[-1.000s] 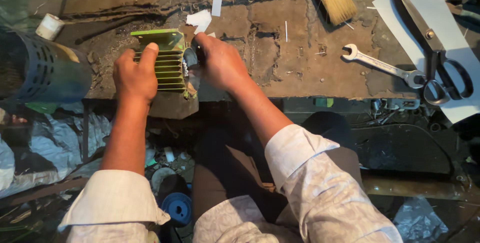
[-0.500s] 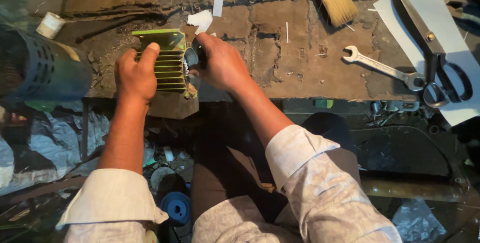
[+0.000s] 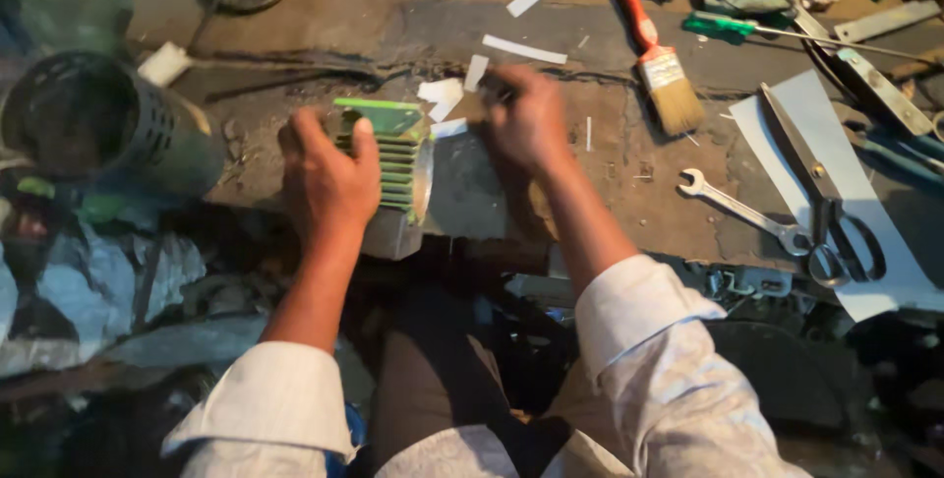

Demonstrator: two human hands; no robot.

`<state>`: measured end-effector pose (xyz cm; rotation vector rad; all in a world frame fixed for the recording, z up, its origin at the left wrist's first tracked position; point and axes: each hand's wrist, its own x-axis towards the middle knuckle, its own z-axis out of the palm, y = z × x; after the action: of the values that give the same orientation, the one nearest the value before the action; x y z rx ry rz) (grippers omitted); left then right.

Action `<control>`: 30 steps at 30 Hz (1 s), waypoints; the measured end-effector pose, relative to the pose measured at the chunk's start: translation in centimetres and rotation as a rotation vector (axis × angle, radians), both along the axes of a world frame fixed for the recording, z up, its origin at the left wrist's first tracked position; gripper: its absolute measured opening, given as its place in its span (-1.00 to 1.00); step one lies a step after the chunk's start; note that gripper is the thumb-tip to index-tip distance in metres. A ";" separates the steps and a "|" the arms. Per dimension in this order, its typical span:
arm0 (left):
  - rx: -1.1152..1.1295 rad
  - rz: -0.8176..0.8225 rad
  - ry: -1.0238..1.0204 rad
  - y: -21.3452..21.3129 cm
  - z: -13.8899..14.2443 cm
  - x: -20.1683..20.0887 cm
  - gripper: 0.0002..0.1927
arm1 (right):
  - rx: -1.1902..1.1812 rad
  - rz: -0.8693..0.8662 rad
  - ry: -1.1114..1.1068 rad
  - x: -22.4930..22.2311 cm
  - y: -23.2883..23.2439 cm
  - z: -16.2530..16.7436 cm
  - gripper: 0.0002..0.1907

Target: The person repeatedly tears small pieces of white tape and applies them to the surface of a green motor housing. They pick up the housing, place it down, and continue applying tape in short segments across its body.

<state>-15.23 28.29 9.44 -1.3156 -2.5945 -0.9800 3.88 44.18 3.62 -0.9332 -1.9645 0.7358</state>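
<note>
Worn and stained, the brown workbench (image 3: 629,193) fills the head view, and we look straight down on it past our own white sleeves.

Our left hand (image 3: 329,178) lies over a green finned motor housing (image 3: 393,158) that sits at the near edge of the bench, left of centre. The fingers are curled close together over its top and side, gripping it, with the thumb pointing up along the ribs. Our right hand (image 3: 526,124) is just beside the housing on its right, above the bench; it is blurred, the fingers bunched and bent inward around something dark and small, and we cannot tell what it is.

Scraps of white paper (image 3: 441,94) lie just beyond the housing. Farther right we see a paintbrush with a red handle (image 3: 657,55), an open-ended spanner (image 3: 742,210) and large scissors (image 3: 826,208) resting on a white sheet (image 3: 836,144). A green-handled screwdriver (image 3: 733,28) lies near the far edge. At the far left a dark perforated metal cylinder (image 3: 108,134) lies on its side.
</note>
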 end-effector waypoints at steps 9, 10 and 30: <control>0.030 -0.014 0.150 0.0 -0.2 -1.1 -0.47 | 0.095 -0.059 -0.581 -5.5 1.1 3.1 -0.66; 0.019 -0.004 0.144 0.0 -0.3 -1.2 -0.47 | 0.078 -0.066 -0.609 -5.9 0.7 3.1 -0.60; 0.017 0.037 0.168 -1.4 0.0 -1.2 -0.47 | -0.217 0.044 0.091 -0.4 -2.6 3.6 -0.78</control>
<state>-16.43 26.90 9.44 -1.2811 -2.4714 -0.8447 3.45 41.63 7.20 -0.9684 -1.8567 1.0149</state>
